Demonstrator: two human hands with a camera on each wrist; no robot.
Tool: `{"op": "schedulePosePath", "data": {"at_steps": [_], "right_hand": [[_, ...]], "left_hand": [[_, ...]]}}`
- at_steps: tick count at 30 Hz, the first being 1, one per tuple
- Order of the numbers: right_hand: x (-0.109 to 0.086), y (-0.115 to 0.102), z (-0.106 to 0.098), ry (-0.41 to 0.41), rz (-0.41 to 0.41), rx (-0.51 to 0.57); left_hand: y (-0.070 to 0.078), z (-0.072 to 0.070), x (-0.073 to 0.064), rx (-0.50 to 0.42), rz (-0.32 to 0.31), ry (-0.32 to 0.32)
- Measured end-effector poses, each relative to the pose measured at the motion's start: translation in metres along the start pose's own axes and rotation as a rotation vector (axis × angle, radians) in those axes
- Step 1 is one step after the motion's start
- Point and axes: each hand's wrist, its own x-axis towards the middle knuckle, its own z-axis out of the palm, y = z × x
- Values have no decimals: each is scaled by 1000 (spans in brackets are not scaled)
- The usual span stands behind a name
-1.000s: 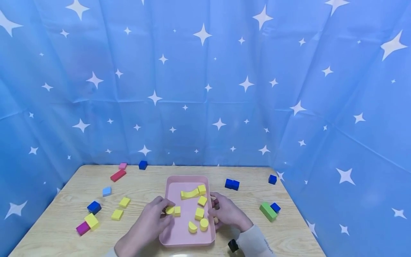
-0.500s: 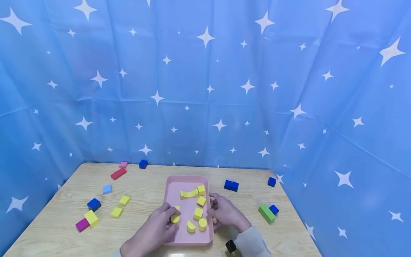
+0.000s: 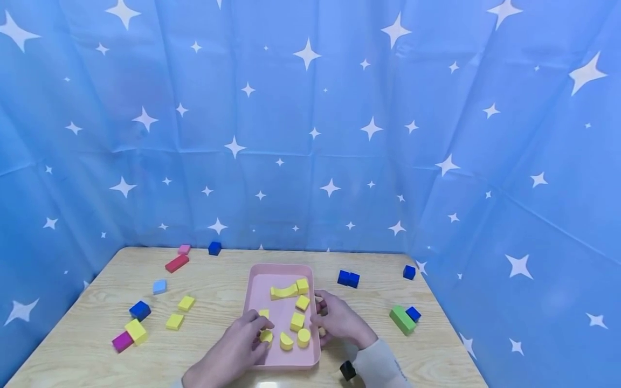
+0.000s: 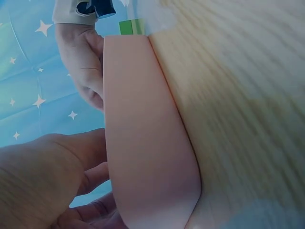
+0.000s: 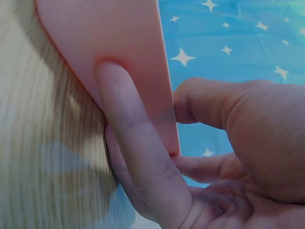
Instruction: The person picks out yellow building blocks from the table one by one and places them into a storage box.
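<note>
A pink tray (image 3: 278, 362) lies on the table with several yellow blocks in it. Inside its left part my left hand (image 3: 235, 342) pinches a round yellow block (image 3: 266, 336) between thumb and fingers. The tray wall hides that block in the left wrist view. A yellow half-round block (image 3: 286, 341) and a yellow cylinder (image 3: 303, 338) stand to its right. My right hand (image 3: 342, 319) grips the tray's right wall. In the right wrist view a finger (image 5: 124, 102) presses the wall's outside, while the thumb (image 5: 200, 100) hooks over the rim.
Left of the tray lie yellow blocks (image 3: 175, 322), a purple block (image 3: 123, 341), a blue block (image 3: 140, 310) and a red bar (image 3: 177, 263). To the right are joined blue blocks (image 3: 349, 278) and a green block (image 3: 402, 320). A starred curtain (image 3: 310, 134) surrounds the table.
My left hand has brought the round yellow block toward the near side of the tray, away from the small yellow block beside it. The right hand keeps its grip on the tray.
</note>
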Motion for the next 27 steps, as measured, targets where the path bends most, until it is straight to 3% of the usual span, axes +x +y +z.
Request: {"op": "schedulePosePath", "data": {"at_steps": [7, 18, 27], "right_hand": [[0, 3, -2, -12, 12, 11], [2, 3, -2, -11, 6, 22], [3, 4, -2, -11, -4, 14]], "left_hand": [[2, -4, -1, -20, -29, 50], [2, -20, -3, 36, -24, 269], [-2, -31, -3, 40, -76, 302]]}}
